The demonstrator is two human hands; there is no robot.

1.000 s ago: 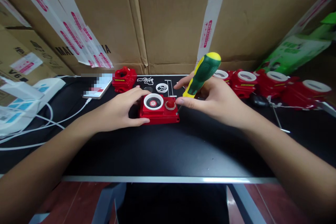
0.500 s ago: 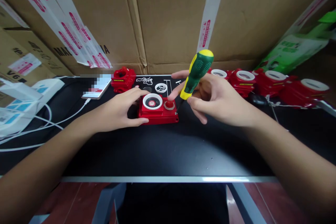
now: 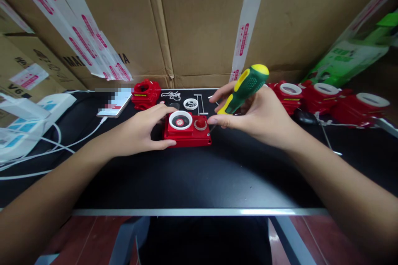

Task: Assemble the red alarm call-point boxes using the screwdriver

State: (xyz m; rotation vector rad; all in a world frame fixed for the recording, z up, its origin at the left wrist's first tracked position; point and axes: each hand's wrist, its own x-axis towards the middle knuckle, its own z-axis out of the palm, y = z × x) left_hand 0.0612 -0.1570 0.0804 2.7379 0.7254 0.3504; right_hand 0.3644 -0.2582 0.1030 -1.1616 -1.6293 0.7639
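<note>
A red plastic unit [image 3: 187, 136] with a white ring and a red knob on top lies flat on the black table [image 3: 199, 174]. My left hand [image 3: 141, 130] rests against its left side, thumb along the front edge. My right hand [image 3: 258, 114] grips a green and yellow screwdriver [image 3: 244, 88], handle tilted up to the right. Its tip sits at the unit's right edge, near my thumb.
A row of similar red units [image 3: 323, 97] lines the back right, and one more red unit [image 3: 145, 93] stands at the back left. Small white and metal parts [image 3: 191, 101] lie behind the work. A phone [image 3: 115, 103], cables and a power strip [image 3: 34, 112] sit left. Cardboard boxes [image 3: 199, 20] wall the back.
My right hand closed its fingers back around the screwdriver and the handle swung to the right. The left hand and the red unit stayed put.
</note>
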